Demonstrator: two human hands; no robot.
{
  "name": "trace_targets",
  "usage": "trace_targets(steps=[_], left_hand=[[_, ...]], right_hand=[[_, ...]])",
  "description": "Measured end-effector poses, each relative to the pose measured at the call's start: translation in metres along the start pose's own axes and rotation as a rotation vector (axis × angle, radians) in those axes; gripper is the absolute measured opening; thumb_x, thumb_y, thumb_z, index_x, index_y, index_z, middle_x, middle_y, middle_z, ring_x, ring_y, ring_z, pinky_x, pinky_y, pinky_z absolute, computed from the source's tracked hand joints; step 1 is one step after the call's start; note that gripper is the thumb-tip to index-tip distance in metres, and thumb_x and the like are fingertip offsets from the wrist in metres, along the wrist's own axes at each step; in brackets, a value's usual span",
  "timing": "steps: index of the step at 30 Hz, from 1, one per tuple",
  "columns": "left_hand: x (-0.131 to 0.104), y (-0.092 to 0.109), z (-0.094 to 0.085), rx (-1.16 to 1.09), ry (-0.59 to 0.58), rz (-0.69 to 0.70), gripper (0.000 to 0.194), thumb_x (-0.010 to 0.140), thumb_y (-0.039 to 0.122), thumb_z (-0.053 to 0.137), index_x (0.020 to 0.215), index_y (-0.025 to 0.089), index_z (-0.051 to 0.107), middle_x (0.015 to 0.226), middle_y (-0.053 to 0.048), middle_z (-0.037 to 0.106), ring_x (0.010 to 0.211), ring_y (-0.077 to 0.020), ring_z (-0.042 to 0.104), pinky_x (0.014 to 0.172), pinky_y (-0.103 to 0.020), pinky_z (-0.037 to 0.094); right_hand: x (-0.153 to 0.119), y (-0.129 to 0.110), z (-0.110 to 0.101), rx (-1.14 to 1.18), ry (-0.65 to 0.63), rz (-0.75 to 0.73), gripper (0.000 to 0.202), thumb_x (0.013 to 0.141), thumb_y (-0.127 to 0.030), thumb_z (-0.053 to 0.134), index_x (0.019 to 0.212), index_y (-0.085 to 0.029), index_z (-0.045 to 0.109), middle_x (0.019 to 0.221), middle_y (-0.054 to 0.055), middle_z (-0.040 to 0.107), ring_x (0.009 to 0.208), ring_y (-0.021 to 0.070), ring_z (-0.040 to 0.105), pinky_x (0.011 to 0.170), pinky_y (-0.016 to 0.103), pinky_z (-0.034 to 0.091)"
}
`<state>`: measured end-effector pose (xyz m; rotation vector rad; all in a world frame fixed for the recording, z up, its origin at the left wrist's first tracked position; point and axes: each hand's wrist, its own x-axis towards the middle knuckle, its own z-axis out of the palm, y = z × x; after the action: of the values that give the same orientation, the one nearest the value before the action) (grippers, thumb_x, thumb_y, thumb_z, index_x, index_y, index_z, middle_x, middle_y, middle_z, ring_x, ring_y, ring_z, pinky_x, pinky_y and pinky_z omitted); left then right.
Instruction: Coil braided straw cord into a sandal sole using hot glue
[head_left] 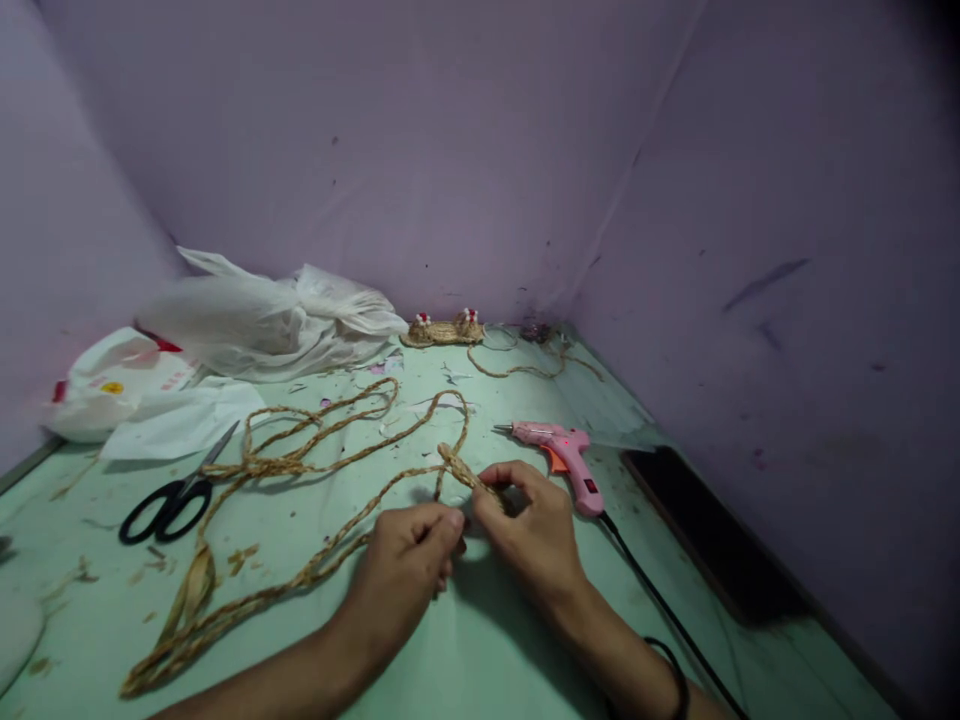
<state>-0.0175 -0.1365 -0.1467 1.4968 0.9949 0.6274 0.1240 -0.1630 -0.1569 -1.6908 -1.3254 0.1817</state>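
My right hand (525, 515) pinches a short, thick coiled piece of braided cord (459, 466) between thumb and fingers. Just left of it, my left hand (415, 548) is closed, thumb pressed on the fingers; what it grips is too small to make out. A long tan braided cord (382, 492) runs from the coiled piece, loops over the green surface and bends back at the lower left. Beyond my right hand lies a pink glue gun (559, 445) with an orange trigger, its nozzle pointing left.
Black-handled scissors (176, 500) lie at the left. White plastic bags (285, 315) fill the back left. A woven piece with small red and white decorations (444, 332) sits by the wall. A dark flat object (712, 535) and the glue gun's black cable (664, 603) are at the right.
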Motion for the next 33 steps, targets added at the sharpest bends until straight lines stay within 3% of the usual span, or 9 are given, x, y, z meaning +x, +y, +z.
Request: trace_targets(steps=[2,7,12,14,18,22,25,30,33], left_hand=[[0.007,-0.005,0.007,-0.148,-0.002,-0.144,0.032,0.074,0.046,0.052,0.065,0.015,0.054,0.049,0.003,0.046,0.041,-0.0100,0.042,0.042,-0.022,0.033],[0.017,-0.008,0.005,-0.201,-0.009,-0.026,0.032,0.070,0.046,0.054,0.064,0.014,0.053,0.052,0.003,0.046,0.049,-0.0103,0.044,0.048,-0.022,0.035],[0.011,-0.007,-0.001,-0.047,-0.073,-0.050,0.023,0.070,0.035,0.055,0.063,0.014,0.058,0.049,0.003,0.046,0.046,-0.0114,0.043,0.047,-0.023,0.033],[0.008,-0.002,-0.007,0.160,-0.114,0.025,0.015,0.070,0.026,0.056,0.066,0.014,0.063,0.057,-0.001,0.055,0.056,-0.0147,0.051,0.055,-0.025,0.037],[0.013,0.009,-0.027,0.876,-0.122,0.159,0.020,0.079,0.025,0.049,0.080,0.022,0.069,0.082,-0.004,0.067,0.078,-0.0207,0.060,0.068,-0.030,0.041],[0.035,0.014,-0.060,1.272,0.074,0.075,0.027,0.083,0.026,0.043,0.082,0.016,0.068,0.086,-0.013,0.069,0.086,-0.0274,0.062,0.076,-0.036,0.043],[0.053,0.013,-0.090,1.386,0.248,0.075,0.033,0.081,0.021,0.044,0.107,0.009,0.061,0.118,-0.023,0.056,0.119,-0.0374,0.043,0.097,-0.049,0.028],[0.061,0.021,-0.141,1.411,0.441,-0.094,0.049,0.083,0.030,0.040,0.121,-0.002,0.046,0.117,-0.030,0.053,0.115,-0.0437,0.043,0.090,-0.054,0.034],[0.052,0.039,-0.154,1.383,0.512,-0.209,0.060,0.080,0.033,0.044,0.121,-0.010,0.042,0.120,-0.038,0.047,0.117,-0.0502,0.038,0.088,-0.060,0.032]], right_hand=[[-0.003,-0.004,0.002,0.052,0.004,0.068,0.011,0.071,-0.024,0.055,0.068,-0.016,0.063,0.061,0.003,0.065,0.054,0.0151,0.058,0.052,0.025,0.045],[-0.011,-0.009,0.007,0.121,-0.016,0.091,0.011,0.068,-0.025,0.056,0.067,-0.016,0.063,0.060,0.003,0.064,0.054,0.0155,0.057,0.052,0.025,0.045],[-0.004,-0.003,0.001,0.058,-0.026,-0.035,0.008,0.064,-0.022,0.055,0.066,-0.018,0.062,0.064,0.003,0.064,0.063,0.0182,0.058,0.061,0.030,0.045],[0.002,0.001,-0.004,0.031,-0.018,-0.049,0.008,0.065,-0.022,0.055,0.065,-0.018,0.062,0.065,0.003,0.064,0.064,0.0182,0.058,0.062,0.030,0.045],[0.010,0.007,-0.010,0.007,0.001,-0.008,0.010,0.065,-0.022,0.054,0.066,-0.018,0.063,0.065,0.003,0.064,0.060,0.0174,0.058,0.060,0.030,0.045],[0.008,0.006,-0.008,-0.032,-0.049,0.012,0.009,0.063,-0.022,0.056,0.064,-0.019,0.065,0.061,0.002,0.064,0.058,0.0181,0.058,0.058,0.030,0.044],[0.005,0.005,-0.007,-0.066,-0.100,0.046,0.010,0.062,-0.023,0.056,0.064,-0.020,0.065,0.061,0.002,0.066,0.060,0.0185,0.059,0.059,0.030,0.044],[0.003,0.002,-0.004,-0.068,-0.141,0.023,0.011,0.061,-0.020,0.054,0.062,-0.019,0.064,0.059,0.002,0.065,0.058,0.0172,0.057,0.059,0.030,0.043],[0.000,0.000,-0.002,-0.057,-0.174,-0.020,0.011,0.060,-0.020,0.053,0.061,-0.019,0.064,0.057,0.001,0.064,0.058,0.0171,0.056,0.061,0.030,0.042]])
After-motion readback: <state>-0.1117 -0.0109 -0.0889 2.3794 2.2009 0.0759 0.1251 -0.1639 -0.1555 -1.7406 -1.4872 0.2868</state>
